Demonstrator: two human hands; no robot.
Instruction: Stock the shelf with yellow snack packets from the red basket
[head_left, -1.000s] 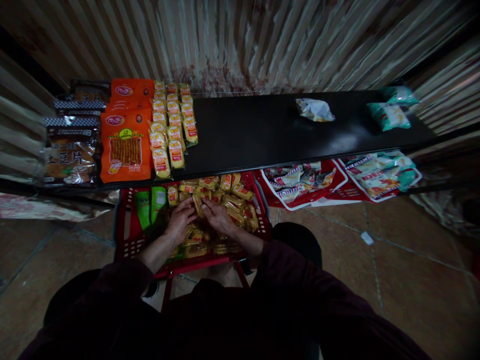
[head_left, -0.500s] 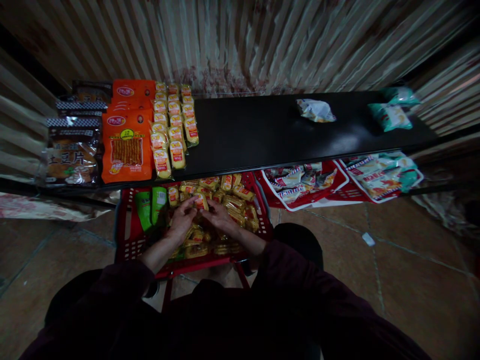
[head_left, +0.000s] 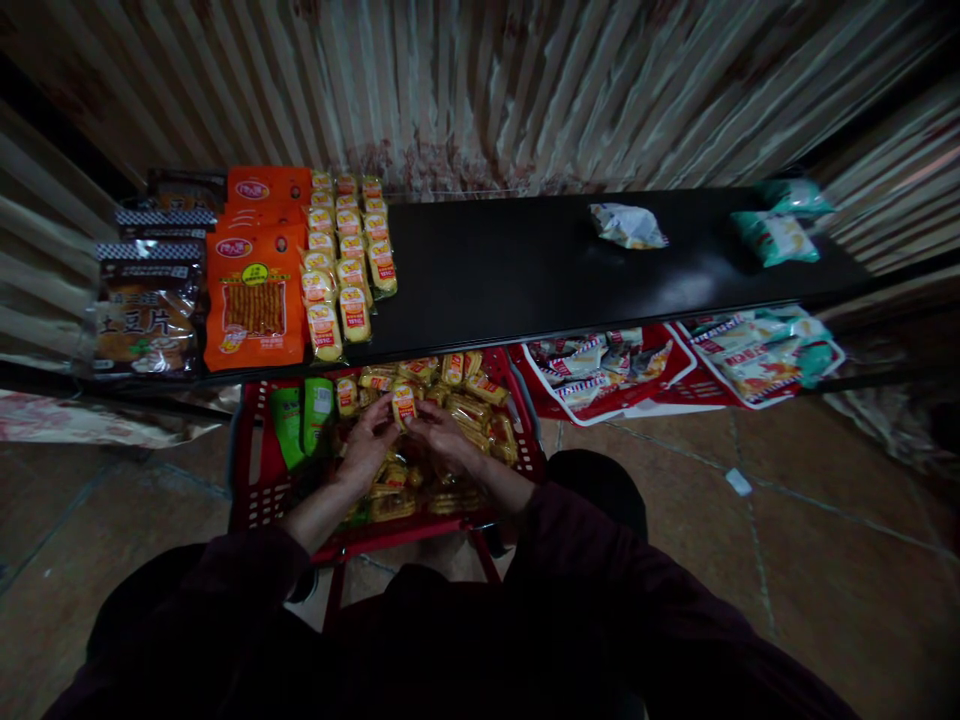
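Between my fingertips, a small yellow wrapped snack cake [head_left: 404, 402] with a red and white label is held upright above the basket. My left hand [head_left: 368, 440] grips it from the left, and my right hand [head_left: 442, 432] pinches its right side. Beneath both hands, a red plastic basket [head_left: 259, 485] holds many more yellow packets [head_left: 469, 410] and two green packets [head_left: 318, 412] at its left. Rows of matching yellow packets [head_left: 325, 330] stand on the black shelf [head_left: 495, 270] just beyond the basket.
Orange snack bags [head_left: 255, 300] and dark brown bags [head_left: 146, 320] fill the shelf's left end. A white packet [head_left: 628, 226] and teal bags [head_left: 776, 238] lie farther right. Below the shelf, two red baskets [head_left: 684, 365] hold bagged snacks. A pleated curtain [head_left: 450, 90] hangs behind.
The yellow packet between my hands has turned more upright, so its label faces me. Both hands stay over the basket, with only slight finger movement.
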